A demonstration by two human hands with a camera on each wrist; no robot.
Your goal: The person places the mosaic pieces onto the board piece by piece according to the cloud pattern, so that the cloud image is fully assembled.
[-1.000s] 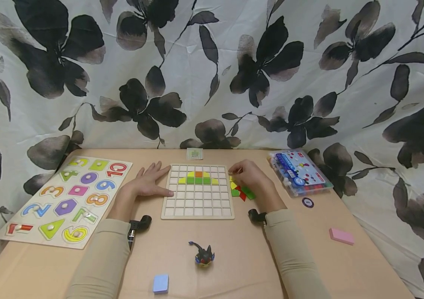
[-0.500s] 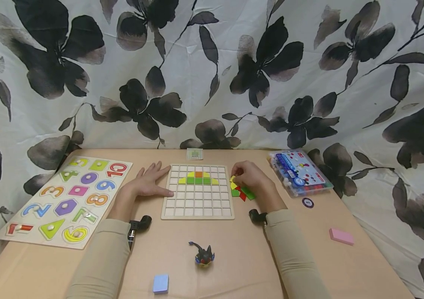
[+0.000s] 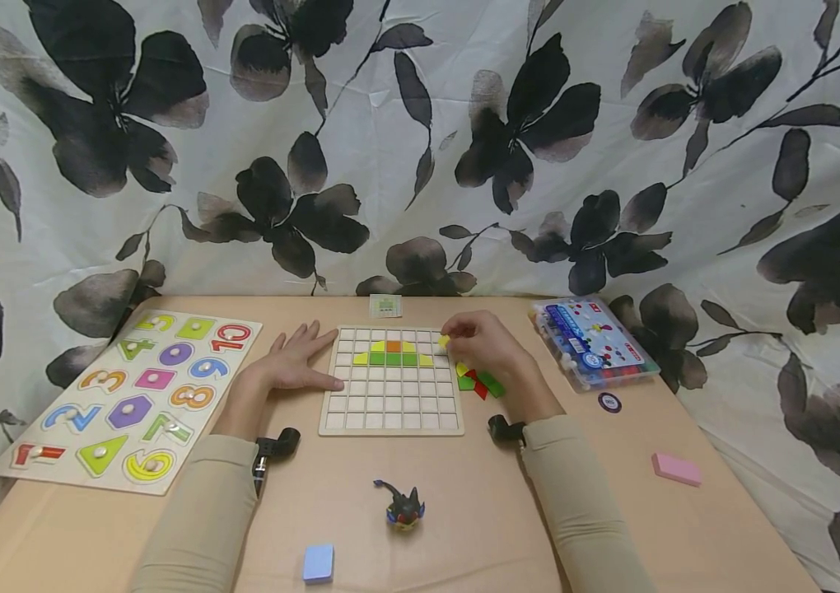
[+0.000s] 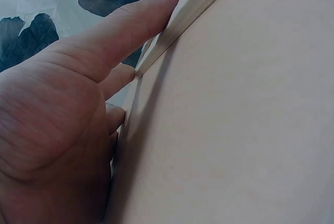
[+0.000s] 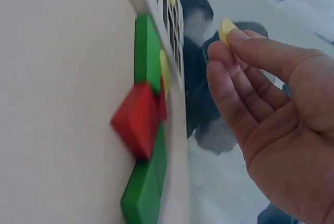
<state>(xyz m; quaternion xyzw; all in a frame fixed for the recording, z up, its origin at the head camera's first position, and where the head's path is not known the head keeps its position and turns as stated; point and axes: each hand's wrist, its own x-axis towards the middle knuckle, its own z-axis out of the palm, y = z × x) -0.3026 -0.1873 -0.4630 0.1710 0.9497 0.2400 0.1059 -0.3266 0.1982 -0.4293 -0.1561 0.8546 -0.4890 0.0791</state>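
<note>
grid board point(image 3: 392, 380) centre of table point(image 3: 464, 511) | number puzzle point(image 3: 131, 395) left of it | loose blocks point(image 3: 481, 382) just right | plastic box point(image 3: 592, 342) farther right | toy figure point(image 3: 403, 506) in front

Beige long sleeves; black wrist-mounted cameras; bare hands.

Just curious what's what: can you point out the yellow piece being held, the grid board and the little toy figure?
yellow piece point(image 3: 445, 339), head view, its visible tip.
grid board point(image 3: 390, 424), head view, near rim.
toy figure point(image 3: 405, 508), head view, its body.

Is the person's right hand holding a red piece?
No, the right hand pinches a small yellow piece at its fingertips, while the red piece lies on the table beside the green ones.
</note>
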